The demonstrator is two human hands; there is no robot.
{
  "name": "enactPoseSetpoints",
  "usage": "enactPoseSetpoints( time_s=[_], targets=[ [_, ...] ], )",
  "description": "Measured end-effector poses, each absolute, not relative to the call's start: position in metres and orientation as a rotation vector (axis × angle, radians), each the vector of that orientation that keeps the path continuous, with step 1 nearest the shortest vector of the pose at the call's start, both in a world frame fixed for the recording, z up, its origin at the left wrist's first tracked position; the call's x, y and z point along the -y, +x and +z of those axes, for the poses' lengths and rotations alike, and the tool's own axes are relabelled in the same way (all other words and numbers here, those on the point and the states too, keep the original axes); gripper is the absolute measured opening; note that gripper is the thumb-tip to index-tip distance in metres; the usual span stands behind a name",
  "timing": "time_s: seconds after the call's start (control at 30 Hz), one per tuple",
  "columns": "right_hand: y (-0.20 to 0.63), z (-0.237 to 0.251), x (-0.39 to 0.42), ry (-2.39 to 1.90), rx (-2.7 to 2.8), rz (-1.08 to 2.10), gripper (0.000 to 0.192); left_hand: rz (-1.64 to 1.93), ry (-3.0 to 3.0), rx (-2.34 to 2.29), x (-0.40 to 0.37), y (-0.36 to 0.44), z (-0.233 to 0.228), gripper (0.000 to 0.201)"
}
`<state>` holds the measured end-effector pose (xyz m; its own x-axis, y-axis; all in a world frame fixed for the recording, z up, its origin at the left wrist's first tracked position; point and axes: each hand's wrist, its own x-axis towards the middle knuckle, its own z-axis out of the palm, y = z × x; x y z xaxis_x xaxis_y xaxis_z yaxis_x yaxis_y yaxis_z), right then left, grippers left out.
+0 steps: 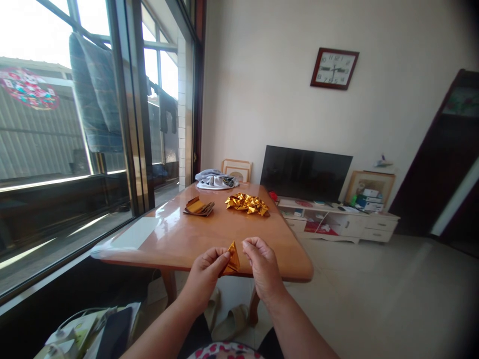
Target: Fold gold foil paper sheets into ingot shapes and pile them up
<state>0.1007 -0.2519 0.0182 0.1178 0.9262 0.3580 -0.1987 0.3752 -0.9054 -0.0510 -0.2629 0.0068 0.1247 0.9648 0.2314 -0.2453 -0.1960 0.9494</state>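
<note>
My left hand [209, 271] pinches a folded piece of gold foil paper [234, 258] between thumb and fingers, just above the table's near edge. The paper has a pointed top and creased sides. To its right, a small gap away, my right hand [264, 262] is closed with thumb and forefinger pressed together; whether anything is between them I cannot make out. Farther back on the table lies a heap of folded gold foil pieces [247, 204]. Left of the heap is a stack of flat gold and brown paper sheets [199, 206].
The brown table [239, 232] has a rounded near corner. Folded cloth [215, 179] lies at its far end. Behind stand a television [305, 172] and a white cabinet [346, 224]. A window frame [132, 109] runs along the left. Slippers [234, 321] lie under the table.
</note>
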Motion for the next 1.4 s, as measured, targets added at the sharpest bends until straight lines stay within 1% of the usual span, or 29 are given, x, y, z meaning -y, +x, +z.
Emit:
enactPoseSetpoints(
  time_s=[0.07,0.27,0.5,0.7,0.83,1.03,1.23,1.4],
  targets=[
    [0.1023,0.0194,0.2528,-0.827,1.195,0.943,0.023,1.313,1.211,-0.783,0.2622,-0.0519,0.0072,0.029],
    [0.1002,0.0224,0.2572,-0.811,1.337,1.023,0.028,1.296,1.22,-0.77,0.263,-0.0507,0.0082,0.029],
    [0.1024,0.0204,0.2552,-0.826,1.337,0.976,0.022,1.283,1.258,-0.785,0.2644,-0.0496,0.0095,0.028],
    [0.1037,0.0197,0.2555,-0.792,1.313,1.047,0.019,1.28,1.251,-0.777,0.2628,-0.0501,0.0077,0.028],
    [0.1052,0.0185,0.2541,-0.78,1.336,1.083,0.021,1.286,1.235,-0.785,0.2644,-0.0489,0.0094,0.028],
    [0.104,0.0136,0.2527,-0.839,1.293,0.95,0.023,1.259,1.252,-0.786,0.2679,-0.0468,0.0132,0.031],
    [0.1037,0.0143,0.2536,-0.779,1.236,1.184,0.024,1.252,1.256,-0.8,0.2673,-0.0506,0.0114,0.03],
    [0.1048,0.0177,0.2543,-0.794,1.227,1.215,0.021,1.253,1.269,-0.798,0.2674,-0.0524,0.0099,0.03]
  ],
)
